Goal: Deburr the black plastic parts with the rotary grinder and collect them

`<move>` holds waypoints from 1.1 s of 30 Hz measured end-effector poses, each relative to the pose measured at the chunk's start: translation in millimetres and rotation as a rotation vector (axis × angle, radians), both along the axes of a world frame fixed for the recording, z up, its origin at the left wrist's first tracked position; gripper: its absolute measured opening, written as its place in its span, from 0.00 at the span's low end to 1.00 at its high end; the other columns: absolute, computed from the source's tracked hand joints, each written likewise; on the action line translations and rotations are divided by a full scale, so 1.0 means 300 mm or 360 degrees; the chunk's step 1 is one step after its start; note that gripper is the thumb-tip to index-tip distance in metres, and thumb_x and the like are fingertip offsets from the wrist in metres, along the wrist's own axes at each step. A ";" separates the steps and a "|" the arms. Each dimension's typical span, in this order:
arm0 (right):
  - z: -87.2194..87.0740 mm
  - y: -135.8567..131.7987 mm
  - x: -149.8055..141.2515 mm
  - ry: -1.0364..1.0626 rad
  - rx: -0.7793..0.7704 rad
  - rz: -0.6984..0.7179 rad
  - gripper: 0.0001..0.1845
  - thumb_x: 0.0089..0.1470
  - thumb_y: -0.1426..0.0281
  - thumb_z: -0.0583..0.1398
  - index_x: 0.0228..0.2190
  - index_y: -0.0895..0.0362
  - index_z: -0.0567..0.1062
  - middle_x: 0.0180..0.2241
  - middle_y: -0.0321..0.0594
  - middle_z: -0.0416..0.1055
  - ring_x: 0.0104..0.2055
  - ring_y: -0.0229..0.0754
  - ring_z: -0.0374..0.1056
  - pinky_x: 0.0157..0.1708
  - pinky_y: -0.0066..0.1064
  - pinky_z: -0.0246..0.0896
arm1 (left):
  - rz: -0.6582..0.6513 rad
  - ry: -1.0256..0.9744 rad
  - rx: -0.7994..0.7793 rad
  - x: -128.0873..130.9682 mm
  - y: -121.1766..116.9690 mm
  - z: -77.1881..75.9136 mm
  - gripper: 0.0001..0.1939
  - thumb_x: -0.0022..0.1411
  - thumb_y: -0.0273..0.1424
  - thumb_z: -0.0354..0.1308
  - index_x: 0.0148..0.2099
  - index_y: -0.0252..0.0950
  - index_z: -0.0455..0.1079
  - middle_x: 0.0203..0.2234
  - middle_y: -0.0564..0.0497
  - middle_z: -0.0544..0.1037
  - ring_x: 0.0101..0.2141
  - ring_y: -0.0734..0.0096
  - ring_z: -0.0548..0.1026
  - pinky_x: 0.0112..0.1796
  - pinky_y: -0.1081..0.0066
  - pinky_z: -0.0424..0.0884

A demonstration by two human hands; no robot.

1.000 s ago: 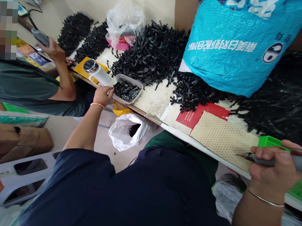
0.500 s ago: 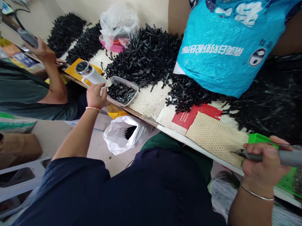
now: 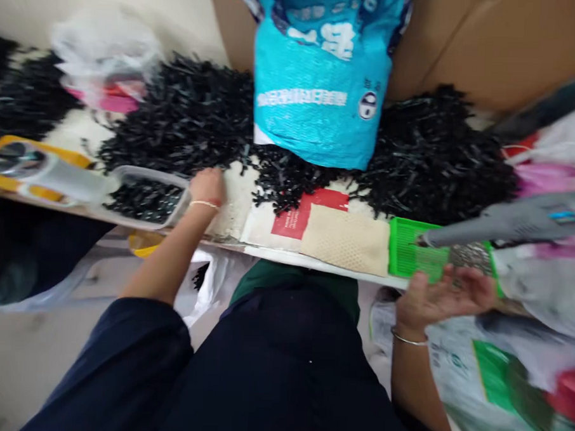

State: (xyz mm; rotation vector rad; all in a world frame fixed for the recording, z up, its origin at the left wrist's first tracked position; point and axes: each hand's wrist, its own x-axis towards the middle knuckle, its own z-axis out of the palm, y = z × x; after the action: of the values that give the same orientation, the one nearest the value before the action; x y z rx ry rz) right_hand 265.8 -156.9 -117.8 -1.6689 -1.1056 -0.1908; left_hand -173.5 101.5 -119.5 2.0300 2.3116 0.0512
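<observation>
Left of centre, our left hand [image 3: 208, 188] curls beside the clear tub [image 3: 139, 222], its hold hidden; at right, our right hand [image 3: 443, 298] opens loosely below the grey driver [image 3: 511, 222], near the green tray [image 3: 402, 258]; we best guard our fingers from the tip.

Pale bench [image 3: 233, 197], black strip piles [image 3: 191, 113], clear tub [image 3: 151, 173], beige mat [image 3: 348, 240], green basket [image 3: 401, 249]

White Chinese characters run in a row across the blue bag [image 3: 315, 124], upside down in this view: 南美白对虾配合 can be made out, and the rest, at the left, is blurred. The larger white characters above cannot be read. Small white print on the red sheet [image 3: 288, 224] and dark characters on the green-and-white sack [image 3: 456, 375] are too blurred to read.
</observation>
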 end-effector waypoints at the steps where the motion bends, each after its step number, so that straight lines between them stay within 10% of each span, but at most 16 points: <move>1: 0.003 -0.011 -0.013 -0.0151 0.0100 -0.0021 0.41 0.56 0.51 0.59 0.62 0.43 0.45 0.59 0.51 0.51 0.63 0.64 0.59 0.58 0.64 0.66 | -0.0027 -0.0021 0.0004 -0.014 -0.003 -0.007 0.23 0.73 0.25 0.43 0.60 0.24 0.73 0.51 0.28 0.79 0.52 0.39 0.77 0.49 0.48 0.72; 4: 0.032 0.040 -0.043 -0.0524 0.0045 0.0200 0.35 0.57 0.59 0.60 0.62 0.45 0.53 0.53 0.49 0.58 0.57 0.61 0.64 0.52 0.58 0.72 | 0.0013 -0.0085 0.0106 -0.065 -0.027 -0.028 0.24 0.70 0.28 0.46 0.62 0.30 0.73 0.51 0.35 0.80 0.52 0.41 0.76 0.51 0.48 0.72; 9: 0.108 0.341 -0.021 -0.0835 -0.0723 0.0822 0.25 0.65 0.64 0.58 0.62 0.52 0.69 0.60 0.52 0.68 0.64 0.57 0.65 0.67 0.53 0.60 | -0.0152 -0.0396 0.0484 -0.107 -0.115 -0.023 0.20 0.68 0.35 0.50 0.54 0.41 0.79 0.49 0.45 0.81 0.52 0.47 0.76 0.54 0.51 0.73; 15: 0.054 0.647 0.061 -0.1247 -0.1220 0.1080 0.21 0.65 0.73 0.54 0.53 0.60 0.81 0.55 0.54 0.78 0.50 0.54 0.72 0.50 0.45 0.67 | -0.0017 -0.0921 0.0440 -0.020 -0.191 0.037 0.14 0.62 0.27 0.59 0.47 0.33 0.83 0.41 0.42 0.84 0.40 0.55 0.79 0.49 0.57 0.75; 23: -0.007 0.725 0.151 -0.1037 -0.0889 0.1098 0.08 0.49 0.62 0.66 0.32 0.52 0.80 0.34 0.45 0.77 0.32 0.48 0.63 0.35 0.41 0.52 | -0.0214 -0.1881 0.0399 0.070 -0.316 -0.022 0.06 0.59 0.29 0.69 0.39 0.42 0.87 0.32 0.45 0.81 0.34 0.63 0.77 0.38 0.64 0.73; 29: 0.086 0.714 0.104 -0.0107 -0.0330 0.0732 0.11 0.53 0.58 0.63 0.38 0.48 0.72 0.36 0.42 0.74 0.35 0.50 0.72 0.43 0.51 0.66 | -0.0439 -0.2308 0.0054 0.216 -0.452 -0.038 0.09 0.62 0.33 0.70 0.44 0.42 0.88 0.34 0.46 0.79 0.31 0.69 0.75 0.34 0.67 0.72; 33: 0.132 0.593 -0.062 0.0600 -0.0047 0.0708 0.15 0.53 0.63 0.64 0.39 0.47 0.63 0.45 0.38 0.72 0.23 0.34 0.62 0.26 0.34 0.60 | -0.0635 -0.2349 -0.0003 0.286 -0.476 0.000 0.11 0.63 0.32 0.68 0.47 0.42 0.88 0.34 0.45 0.79 0.32 0.68 0.75 0.34 0.67 0.71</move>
State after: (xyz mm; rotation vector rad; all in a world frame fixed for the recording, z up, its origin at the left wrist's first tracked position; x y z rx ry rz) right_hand 247.3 21.0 -78.3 -1.3685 -1.1555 0.4110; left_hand -87.5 -41.4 -119.4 1.4345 0.9584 1.0654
